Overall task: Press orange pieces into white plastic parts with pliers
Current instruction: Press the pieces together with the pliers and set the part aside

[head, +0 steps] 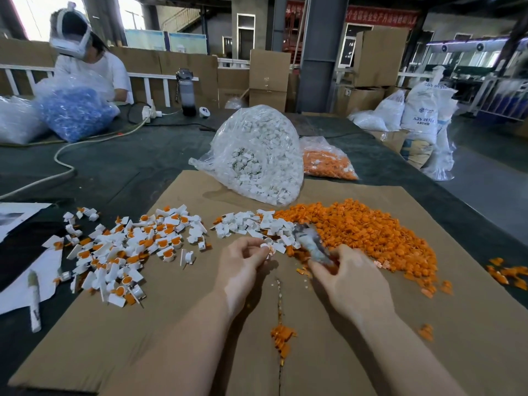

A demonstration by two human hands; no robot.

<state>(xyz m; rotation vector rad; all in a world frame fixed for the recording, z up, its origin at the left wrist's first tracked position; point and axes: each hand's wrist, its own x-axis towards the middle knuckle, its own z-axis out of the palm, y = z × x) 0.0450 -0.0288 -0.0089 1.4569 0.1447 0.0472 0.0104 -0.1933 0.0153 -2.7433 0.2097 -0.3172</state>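
Frame centre: left hand [243,262] pinches a small white part [268,248] with an orange insert showing. Right hand [345,278] grips blurred grey pliers [310,242], tip beside the part.

A flat sheet of plain brown cardboard [183,324] covers the dark grey-green counter [120,164]. On it lie a heap of bright orange plastic pieces [371,232], a small scatter of plain white plastic parts [245,224], and a spread of white parts with orange centres [134,247]. The clear plastic bag of white parts [257,155] looks milky white; the clear bag beside it [325,164] shows orange, another clear bag [74,112] blue. The blurred pliers [311,244] are mottled grey.
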